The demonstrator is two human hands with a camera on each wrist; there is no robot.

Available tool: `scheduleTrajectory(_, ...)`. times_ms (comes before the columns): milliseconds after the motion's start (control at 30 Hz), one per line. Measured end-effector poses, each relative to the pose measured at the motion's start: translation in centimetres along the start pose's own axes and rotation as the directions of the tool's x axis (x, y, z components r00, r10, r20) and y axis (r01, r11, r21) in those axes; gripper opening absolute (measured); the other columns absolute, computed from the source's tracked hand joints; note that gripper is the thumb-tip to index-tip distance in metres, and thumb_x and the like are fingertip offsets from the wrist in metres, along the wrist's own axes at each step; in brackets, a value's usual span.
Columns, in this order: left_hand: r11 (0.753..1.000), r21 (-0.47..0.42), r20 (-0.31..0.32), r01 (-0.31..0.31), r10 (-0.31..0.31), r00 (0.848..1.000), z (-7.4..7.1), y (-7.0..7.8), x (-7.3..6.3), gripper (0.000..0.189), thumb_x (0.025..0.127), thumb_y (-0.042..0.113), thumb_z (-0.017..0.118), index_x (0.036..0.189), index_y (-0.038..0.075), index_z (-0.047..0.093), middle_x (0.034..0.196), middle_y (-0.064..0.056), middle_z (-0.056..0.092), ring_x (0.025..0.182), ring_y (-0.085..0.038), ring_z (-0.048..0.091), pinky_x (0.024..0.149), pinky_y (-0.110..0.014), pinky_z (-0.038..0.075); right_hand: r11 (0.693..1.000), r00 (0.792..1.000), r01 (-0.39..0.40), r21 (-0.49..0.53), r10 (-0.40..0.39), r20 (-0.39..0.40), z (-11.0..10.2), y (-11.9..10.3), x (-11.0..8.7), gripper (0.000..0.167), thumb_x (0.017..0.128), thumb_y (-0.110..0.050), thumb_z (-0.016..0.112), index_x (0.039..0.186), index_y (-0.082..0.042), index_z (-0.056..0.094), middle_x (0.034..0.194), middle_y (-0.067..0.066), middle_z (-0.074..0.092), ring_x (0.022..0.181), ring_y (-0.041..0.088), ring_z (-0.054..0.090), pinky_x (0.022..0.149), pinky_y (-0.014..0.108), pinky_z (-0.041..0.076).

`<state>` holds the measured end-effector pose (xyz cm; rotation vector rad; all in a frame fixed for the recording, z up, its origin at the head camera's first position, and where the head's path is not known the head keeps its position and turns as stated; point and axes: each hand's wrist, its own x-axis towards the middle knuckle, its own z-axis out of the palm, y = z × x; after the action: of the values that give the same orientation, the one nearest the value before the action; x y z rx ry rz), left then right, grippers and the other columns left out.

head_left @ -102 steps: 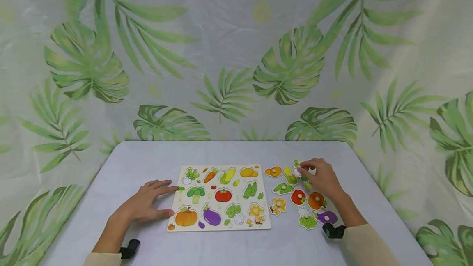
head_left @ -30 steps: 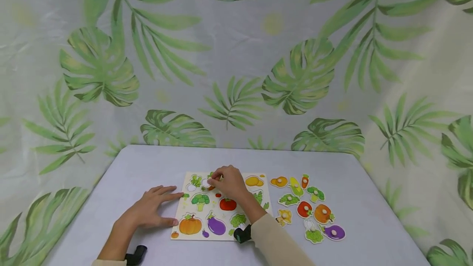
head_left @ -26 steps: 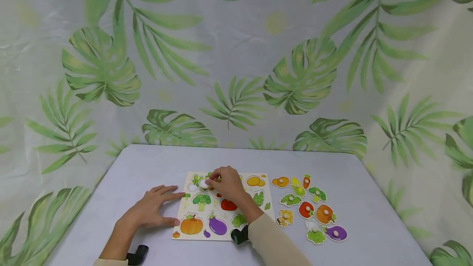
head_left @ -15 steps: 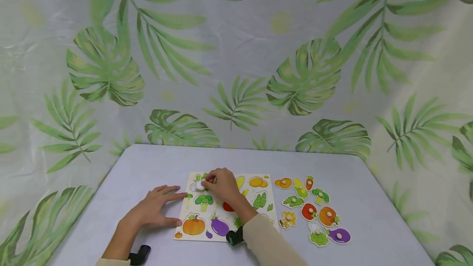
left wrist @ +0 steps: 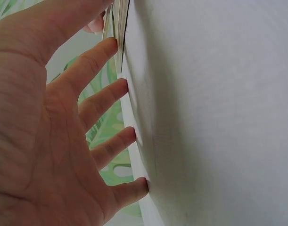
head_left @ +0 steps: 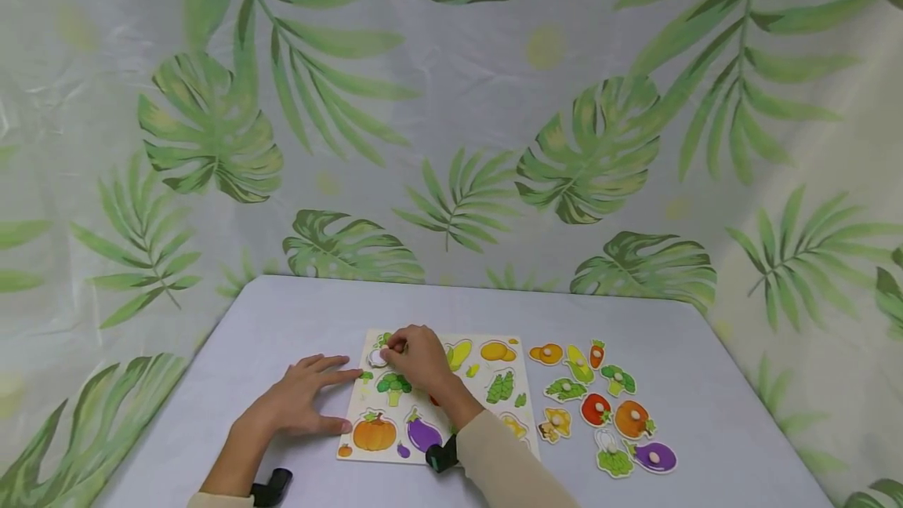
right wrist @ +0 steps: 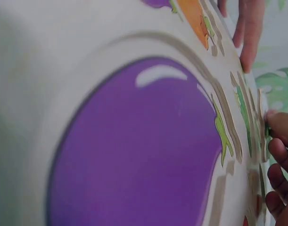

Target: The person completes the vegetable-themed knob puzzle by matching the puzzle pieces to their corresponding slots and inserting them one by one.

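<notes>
A knobbed turnip puzzle piece [head_left: 377, 357], white with green leaves, is at the far left corner of the vegetable puzzle board [head_left: 361, 404]. My right hand [head_left: 421, 359] pinches this piece with thumb and fingers over the matching turnip recess; the knob is hidden by the fingertips. In the right wrist view the piece's thin edge [right wrist: 263, 127] shows beside the thumb, tilted against the board. My left hand [head_left: 302, 400] lies spread at the board's left edge, its fingertips touching that edge and the tabletop in the left wrist view.
Right of the board lie loose knobbed pieces, among them a carrot [head_left: 597, 353], a broccoli [head_left: 619, 380], a tomato [head_left: 596, 409] and an eggplant [head_left: 654, 457]. A leaf-patterned curtain [head_left: 451, 100] rises behind the white table [head_left: 317, 312]. The right forearm crosses the board.
My right hand picked the turnip piece from the loose pile, carried it left across the board, and brought it over the turnip recess. The left hand stays at the board's edge.
</notes>
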<state>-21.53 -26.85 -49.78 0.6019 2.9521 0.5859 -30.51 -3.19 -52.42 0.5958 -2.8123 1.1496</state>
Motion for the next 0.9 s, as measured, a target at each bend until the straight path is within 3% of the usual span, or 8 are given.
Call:
scheduleTrajectory(200,1.0,0.0,0.001,0.007,-0.007,1.0,0.1,-0.1,0.1,0.083,0.073,0.066,0.081,0.145,0.029,0.061,0.156,-0.012,0.05,0.143,-0.052,0.039,0.108,-0.083,0.028,0.999,1.0,-0.012,0.052,0.013,-0.02,0.5,0.0,0.0,0.014,0.094,-0.03,0.077,0.098,-0.017,0.079,0.085,-0.009,0.067,0.074,0.003,0.054,0.068,0.02,0.047)
scheduleTrajectory(467,1.0,0.003,0.0,0.011,-0.011,1.0,0.2,-0.2,0.3,0.084,0.072,0.068,0.081,0.144,0.03,0.061,0.156,-0.011,0.051,0.144,-0.05,0.039,0.108,-0.083,0.028,1.0,0.998,-0.004,0.021,0.006,-0.057,0.9,-0.1,0.1,0.013,0.092,-0.031,0.079,0.097,-0.019,0.08,0.082,-0.011,0.066,0.072,0.001,0.052,0.068,0.02,0.045)
scheduleTrajectory(900,1.0,-0.003,0.017,0.011,-0.011,1.0,-0.2,0.1,0.3,0.086,0.069,0.067,0.084,0.143,0.03,0.062,0.154,-0.01,0.052,0.142,-0.048,0.041,0.108,-0.081,0.03,0.999,0.998,-0.006,-0.051,0.003,-0.058,1.1,-0.3,0.1,0.013,0.092,-0.033,0.078,0.096,-0.022,0.081,0.079,-0.014,0.066,0.079,0.005,0.05,0.079,0.03,0.042)
